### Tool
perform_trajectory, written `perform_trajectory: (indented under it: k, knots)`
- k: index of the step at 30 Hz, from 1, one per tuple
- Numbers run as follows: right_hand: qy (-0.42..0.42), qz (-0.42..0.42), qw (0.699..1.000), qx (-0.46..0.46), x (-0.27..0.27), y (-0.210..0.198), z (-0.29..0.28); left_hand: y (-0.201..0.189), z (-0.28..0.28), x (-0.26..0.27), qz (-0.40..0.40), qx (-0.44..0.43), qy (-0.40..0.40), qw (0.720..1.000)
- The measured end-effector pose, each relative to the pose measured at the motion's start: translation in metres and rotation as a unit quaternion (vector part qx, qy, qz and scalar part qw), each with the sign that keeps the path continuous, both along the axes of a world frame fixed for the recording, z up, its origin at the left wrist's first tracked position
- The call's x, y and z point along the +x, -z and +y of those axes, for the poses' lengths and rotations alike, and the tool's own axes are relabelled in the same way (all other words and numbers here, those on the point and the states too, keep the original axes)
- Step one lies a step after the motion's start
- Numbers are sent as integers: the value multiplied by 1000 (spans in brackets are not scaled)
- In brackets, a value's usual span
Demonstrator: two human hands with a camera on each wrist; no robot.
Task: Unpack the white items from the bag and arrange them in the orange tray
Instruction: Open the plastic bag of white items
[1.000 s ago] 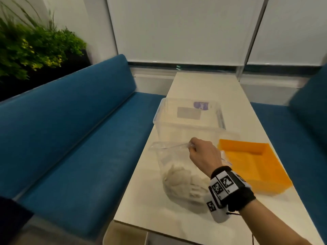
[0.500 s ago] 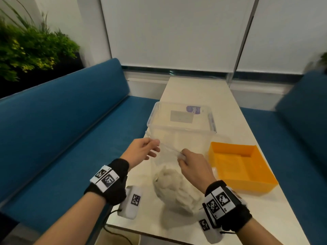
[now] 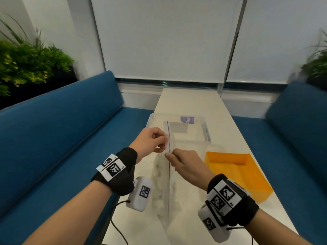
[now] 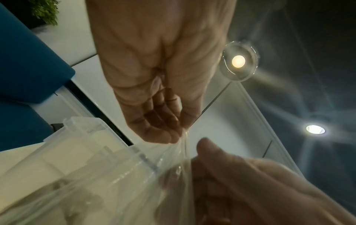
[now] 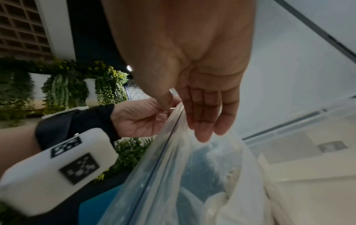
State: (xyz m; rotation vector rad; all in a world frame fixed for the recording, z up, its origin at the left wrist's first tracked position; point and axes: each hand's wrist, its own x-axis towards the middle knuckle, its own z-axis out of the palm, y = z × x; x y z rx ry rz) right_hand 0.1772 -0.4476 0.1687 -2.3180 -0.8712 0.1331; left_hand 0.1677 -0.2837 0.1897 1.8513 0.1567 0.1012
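Early stage: left hand (image 3: 152, 140) and right hand (image 3: 185, 166) pinch the bag (image 3: 163, 183) mouth at frame centre; white items (image 3: 159, 195) remain inside, orange tray (image 3: 254, 175) at right unfilled.

Both our forearms reach forward, wristbands on. Our left hand (image 3: 151, 140) is raised with fingers curled, thumb and fingertips pinching the bag (image 3: 165, 188) top. Our right hand (image 3: 185, 167) sits just beside it, lower, knuckles up, pinching the same edge.

Soft, even indoor light; the view's edges smear and bend. Two round recessed ceiling lamps (image 4: 238, 61) flare with streaked glare, and close-up plastic is blurred.
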Motion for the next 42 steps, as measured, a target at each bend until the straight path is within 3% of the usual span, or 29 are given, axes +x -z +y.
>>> perform_trajectory:
  k: [3,7,14,16,18,23,26,29,30,32,34,36,38,40,42]
  knots:
    - [58,-3,993,103,6,-9,6,-3,-1,-4,-9,-2,11,1000]
    - [113,64,972,196,16,-15,19,2,-9,-5,-4,-4,12,1000]
    - [100,204,928,294,23,-5,18,10,-4,-11,13,-38,14,999]
    - [101,203,931,286,21,-3,18,11,-9,-12,13,-21,-24,999]
    - [118,174,943,260,17,-2,21,10,-20,-13,-21,68,-76,995]
    - [141,70,970,185,15,-5,18,15,-28,-8,-147,211,-161,953]
    - [148,24,976,155,15,-7,14,13,-21,-10,-158,326,-82,929]
    - [173,10,972,160,18,-6,12,12,-18,-13,-26,434,6,900]
    - [180,4,971,154,17,-5,12,12,-17,-12,17,432,11,902]
    - [184,3,975,125,15,0,14,12,-18,-11,55,341,20,938]
    - [170,66,977,108,13,3,17,15,-21,-14,57,223,35,973]
    - [150,149,972,107,13,7,17,18,-24,-17,66,192,64,977]
    - [140,167,971,100,14,10,15,22,-24,-19,76,226,98,966]
    - [154,123,976,94,18,16,9,29,-22,-24,73,295,112,946]
    - [194,72,974,91,22,24,2,38,-15,-29,51,404,67,911]
